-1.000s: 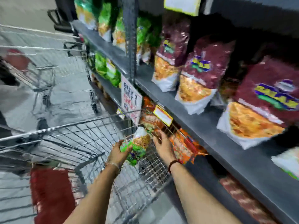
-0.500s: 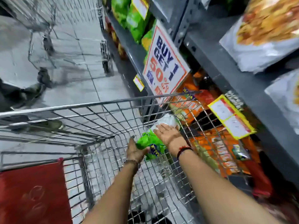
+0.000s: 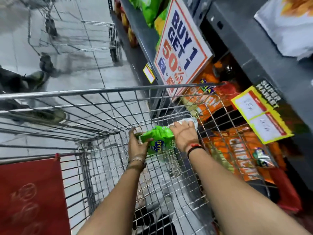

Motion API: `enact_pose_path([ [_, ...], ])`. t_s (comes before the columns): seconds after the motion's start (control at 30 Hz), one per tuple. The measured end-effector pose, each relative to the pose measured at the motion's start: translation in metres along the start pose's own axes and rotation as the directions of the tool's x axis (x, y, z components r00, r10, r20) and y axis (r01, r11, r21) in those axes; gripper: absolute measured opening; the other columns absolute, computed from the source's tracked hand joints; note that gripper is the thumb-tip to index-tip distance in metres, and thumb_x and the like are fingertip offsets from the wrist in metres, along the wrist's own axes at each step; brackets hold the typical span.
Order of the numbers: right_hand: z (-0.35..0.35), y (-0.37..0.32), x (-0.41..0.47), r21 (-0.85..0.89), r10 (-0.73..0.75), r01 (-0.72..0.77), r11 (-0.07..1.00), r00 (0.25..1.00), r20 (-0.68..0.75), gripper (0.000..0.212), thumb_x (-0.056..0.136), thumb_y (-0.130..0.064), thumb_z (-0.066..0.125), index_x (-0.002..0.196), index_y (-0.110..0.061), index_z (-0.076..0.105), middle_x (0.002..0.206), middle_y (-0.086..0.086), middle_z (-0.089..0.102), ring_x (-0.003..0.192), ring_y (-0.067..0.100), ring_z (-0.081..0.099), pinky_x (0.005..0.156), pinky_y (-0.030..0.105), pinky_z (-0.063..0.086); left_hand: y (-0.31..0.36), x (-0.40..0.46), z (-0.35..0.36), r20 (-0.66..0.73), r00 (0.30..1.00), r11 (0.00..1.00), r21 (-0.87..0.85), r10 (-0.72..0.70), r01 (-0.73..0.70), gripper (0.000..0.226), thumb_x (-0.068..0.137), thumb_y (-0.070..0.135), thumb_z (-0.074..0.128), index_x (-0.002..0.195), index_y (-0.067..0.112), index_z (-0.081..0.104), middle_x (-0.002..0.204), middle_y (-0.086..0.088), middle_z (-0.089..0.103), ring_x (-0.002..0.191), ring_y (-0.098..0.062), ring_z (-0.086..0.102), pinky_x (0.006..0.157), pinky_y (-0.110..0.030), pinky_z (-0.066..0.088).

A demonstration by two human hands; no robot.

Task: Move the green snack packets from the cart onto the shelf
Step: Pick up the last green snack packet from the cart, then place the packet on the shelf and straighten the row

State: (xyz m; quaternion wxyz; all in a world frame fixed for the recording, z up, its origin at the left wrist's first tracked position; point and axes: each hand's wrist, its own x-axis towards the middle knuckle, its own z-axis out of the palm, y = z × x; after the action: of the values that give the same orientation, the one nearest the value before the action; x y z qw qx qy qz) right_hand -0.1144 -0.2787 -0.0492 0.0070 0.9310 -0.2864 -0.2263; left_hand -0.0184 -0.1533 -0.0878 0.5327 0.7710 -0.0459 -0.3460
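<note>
Green plastic, crumpled and shiny, fills the grip of both hands: the green snack packet [image 3: 158,139] is held between them, low inside the wire cart [image 3: 101,106]. The left hand [image 3: 137,144] closes on the packet's near left end, with the thumb on top and the fingers curled under it. The right hand [image 3: 183,134] lies over the packet's far right part, palm down, with its fingers bent over the white end of the packet; I cannot tell how tight this hold is. A blue logo shows on the packet between the two hands. The left wrist carries a thin bracelet [image 3: 136,160] and the right wrist a red and black band [image 3: 194,147].

Under the grip is the wire floor of the cart, and the packet seems just above it or touching it; which one is not clear. Beyond the grip rises the cart's front wall with its round top bar. To the left of the grip, nearer to the person, hangs a red panel [image 3: 30,195] on the cart.

Right of the grip, behind the cart's side wires, orange snack bags [image 3: 237,150] lie on a low level of the grey shelf [image 3: 254,53]. Above them a yellow price tag [image 3: 261,114] is fixed to the shelf edge. Beyond and above the grip stands a white sign [image 3: 183,44] reading "BUY 1 GET 1", with more green packets [image 3: 149,9] on the shelf behind it.
</note>
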Motion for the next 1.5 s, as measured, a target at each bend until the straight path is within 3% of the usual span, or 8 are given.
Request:
enact_pose_path([
  [0.1, -0.003, 0.001, -0.008, 0.129, 0.08, -0.082, 0.988, 0.997, 0.022, 0.045, 0.083, -0.006, 0.043, 0.123, -0.024, 0.05, 0.124, 0.006, 0.055, 0.115, 0.026, 0.048, 0.099, 0.038, 0.03, -0.011, -0.013, -0.005, 0.004, 0.997, 0.992, 0.1, -0.076, 0.075, 0.092, 0.069, 0.018, 0.074, 0.137, 0.006, 0.013, 0.144, -0.018, 0.031, 0.131, -0.029, 0.033, 0.11, -0.039, 0.031],
  [0.4, -0.018, 0.012, -0.053, 0.653, 0.348, -0.314, 0.69, 0.934, 0.082, 0.026, 0.085, -0.03, 0.059, 0.106, -0.016, 0.065, 0.112, 0.012, 0.068, 0.109, 0.028, 0.059, 0.095, 0.036, 0.036, 0.01, -0.055, -0.008, 0.145, 0.977, 0.974, -0.144, -0.154, 0.174, 0.105, 0.077, 0.019, 0.065, 0.136, 0.024, -0.023, 0.154, -0.007, -0.008, 0.141, -0.021, 0.006, 0.116, -0.044, 0.011],
  [0.5, -0.026, 0.013, -0.08, 0.924, 0.313, -0.258, 0.281, 0.935, 0.166, 0.029, 0.084, -0.014, 0.063, 0.109, 0.0, 0.062, 0.109, 0.021, 0.067, 0.103, 0.031, 0.061, 0.091, 0.041, 0.046, 0.029, -0.073, -0.011, 0.292, 0.936, 0.94, -0.216, -0.197, 0.265, 0.074, 0.084, 0.025, 0.055, 0.139, 0.022, 0.007, 0.15, -0.005, 0.024, 0.124, -0.015, 0.035, 0.111, -0.048, 0.017],
  [0.63, -0.041, 0.012, -0.117, 0.971, 0.318, -0.234, 0.048, 0.925, 0.207, 0.029, 0.086, -0.011, 0.06, 0.112, 0.001, 0.06, 0.113, 0.018, 0.065, 0.095, 0.019, 0.056, 0.083, 0.034, 0.047, 0.053, -0.1, -0.015, 0.444, 0.881, 0.941, -0.199, -0.163, 0.275, 0.031, 0.088, 0.036, 0.043, 0.115, 0.022, 0.046, 0.123, 0.0, 0.054, 0.115, -0.024, 0.048, 0.105, -0.052, 0.021],
  [0.97, -0.102, -0.019, -0.246, 0.996, 0.422, -0.053, -0.066, 0.903, 0.076, 0.052, 0.088, -0.031, 0.056, 0.133, -0.009, 0.042, 0.13, 0.017, 0.057, 0.119, 0.031, 0.054, 0.105, 0.05, 0.041, 0.136, -0.215, -0.043, 0.415, 0.888, 0.939, -0.34, 0.197, -0.049, 0.033, 0.087, 0.023, 0.048, 0.117, 0.009, 0.048, 0.126, -0.019, 0.053, 0.108, -0.032, 0.055, 0.094, -0.05, 0.043],
  [1.17, -0.113, -0.005, -0.39, 0.953, 0.592, 0.26, -0.159, 0.797, -0.119, 0.048, 0.089, -0.011, 0.054, 0.134, -0.011, 0.038, 0.14, 0.015, 0.048, 0.129, 0.023, 0.044, 0.114, 0.043, 0.032, 0.166, -0.343, -0.019, 0.485, 0.728, 0.871, -0.345, 0.485, -0.35, 0.027, 0.087, 0.011, 0.049, 0.113, 0.006, 0.053, 0.083, 0.008, 0.063, 0.069, 0.0, 0.061, 0.061, -0.009, 0.051],
  [1.37, -0.104, 0.058, -0.546, 0.947, 0.799, 0.3, -0.119, 0.594, -0.088, 0.047, 0.086, -0.022, 0.061, 0.129, -0.014, 0.044, 0.134, 0.016, 0.055, 0.125, 0.029, 0.05, 0.109, 0.049, 0.037, 0.175, -0.483, 0.053, 0.631, 0.532, 0.825, -0.408, 0.564, -0.391, 0.012, 0.086, 0.02, 0.053, 0.093, 0.018, 0.063, 0.084, 0.011, 0.063, 0.071, 0.001, 0.06, 0.07, -0.018, 0.049],
  [1.5, -0.07, 0.097, -0.653, 0.928, 0.927, 0.361, -0.089, 0.371, -0.055, 0.049, 0.086, -0.018, 0.06, 0.131, -0.017, 0.042, 0.128, 0.001, 0.058, 0.12, 0.006, 0.054, 0.105, 0.023, 0.041, 0.162, -0.579, 0.118, 0.779, 0.34, 0.833, -0.395, 0.527, -0.387, 0.029, 0.088, 0.021, 0.049, 0.114, 0.009, 0.055, 0.092, 0.009, 0.064, 0.082, -0.001, 0.06, 0.073, -0.015, 0.053],
])
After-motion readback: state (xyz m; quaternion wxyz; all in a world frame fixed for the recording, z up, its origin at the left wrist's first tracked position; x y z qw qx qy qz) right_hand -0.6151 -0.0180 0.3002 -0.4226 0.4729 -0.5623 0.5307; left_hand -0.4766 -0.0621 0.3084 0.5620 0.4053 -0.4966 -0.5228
